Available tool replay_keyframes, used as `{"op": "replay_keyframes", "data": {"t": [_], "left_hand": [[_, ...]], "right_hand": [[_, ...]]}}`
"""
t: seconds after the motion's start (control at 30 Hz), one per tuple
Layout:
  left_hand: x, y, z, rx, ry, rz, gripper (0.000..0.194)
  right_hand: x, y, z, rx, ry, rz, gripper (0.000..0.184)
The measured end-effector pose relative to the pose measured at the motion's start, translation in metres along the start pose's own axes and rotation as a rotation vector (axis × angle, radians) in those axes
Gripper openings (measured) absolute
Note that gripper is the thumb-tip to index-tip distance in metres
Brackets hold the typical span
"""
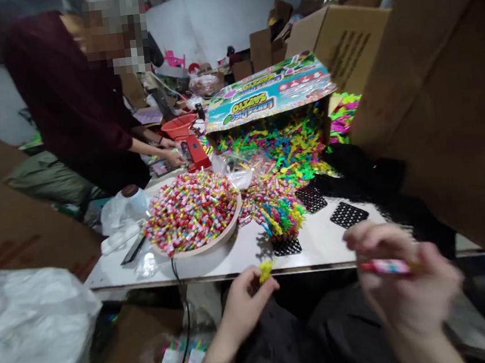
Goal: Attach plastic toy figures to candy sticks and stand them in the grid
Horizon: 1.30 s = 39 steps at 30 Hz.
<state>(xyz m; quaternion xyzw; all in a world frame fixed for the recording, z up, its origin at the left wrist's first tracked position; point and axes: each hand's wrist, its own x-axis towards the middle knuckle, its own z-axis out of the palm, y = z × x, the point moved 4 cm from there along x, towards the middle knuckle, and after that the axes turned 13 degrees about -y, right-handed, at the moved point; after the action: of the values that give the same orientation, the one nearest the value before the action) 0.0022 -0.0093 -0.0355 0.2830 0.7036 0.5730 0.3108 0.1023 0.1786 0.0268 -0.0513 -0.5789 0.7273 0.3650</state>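
Note:
My left hand (243, 307) pinches a small yellow plastic figure (265, 269) between thumb and fingertips at the table's front edge. To the right, my right hand (404, 294) is raised and blurred, its fingers curled round a small pink-and-red candy tube (389, 266). Just beyond my left hand, a black perforated tray (287, 248) holds a bunch of upright figures (287, 216) in yellow, green and blue. A wide basin (226, 236) heaped with small wrapped candy tubes (193, 210) stands at the left, and more tubes lie loose beside it.
A printed display box (267, 89) lies tipped, spilling colourful plastic figures (290, 142). Black trays (349, 214) are on the right, near large cardboard boxes (428, 98). A co-worker (69, 101) handles a red box (197, 153) across the table. A white sack (33, 336) stands at lower left.

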Motion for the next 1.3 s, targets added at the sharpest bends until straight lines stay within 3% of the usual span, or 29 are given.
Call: {"op": "replay_keyframes", "data": {"t": [0.13,0.23,0.37,0.5,0.63,0.77,0.9,1.03,1.3], "left_hand": [[0.017,0.002,-0.015,0.079,0.042,0.02,0.025],[0.019,0.009,-0.019,0.186,0.083,0.077,0.025],[0.012,0.017,-0.017,0.16,0.064,0.107,0.028],[0.008,0.023,-0.015,0.102,0.042,0.138,0.026],[0.009,0.027,-0.021,0.099,0.154,0.198,0.022],[0.016,0.016,-0.025,-0.241,0.187,0.134,0.019],[0.022,0.012,-0.024,-0.478,0.206,0.178,0.02],[0.023,0.021,-0.021,-0.528,0.193,0.239,0.019],[0.02,0.031,-0.015,-0.547,0.161,0.323,0.015]], "right_hand": [[-0.016,0.043,0.032,0.183,-0.022,0.171,0.045],[-0.02,0.059,0.046,0.235,-0.054,0.275,0.039],[-0.008,0.053,0.052,0.23,-0.125,0.286,0.02],[-0.003,0.047,0.056,0.239,-0.12,0.267,0.02],[-0.008,0.052,0.062,0.238,-0.076,0.255,0.016],[-0.015,0.062,0.065,0.293,0.009,0.221,0.016],[-0.022,0.075,0.071,0.343,0.061,0.274,0.017],[-0.025,0.078,0.078,0.388,0.063,0.318,0.019],[-0.026,0.07,0.078,0.349,0.002,0.24,0.012]]}}
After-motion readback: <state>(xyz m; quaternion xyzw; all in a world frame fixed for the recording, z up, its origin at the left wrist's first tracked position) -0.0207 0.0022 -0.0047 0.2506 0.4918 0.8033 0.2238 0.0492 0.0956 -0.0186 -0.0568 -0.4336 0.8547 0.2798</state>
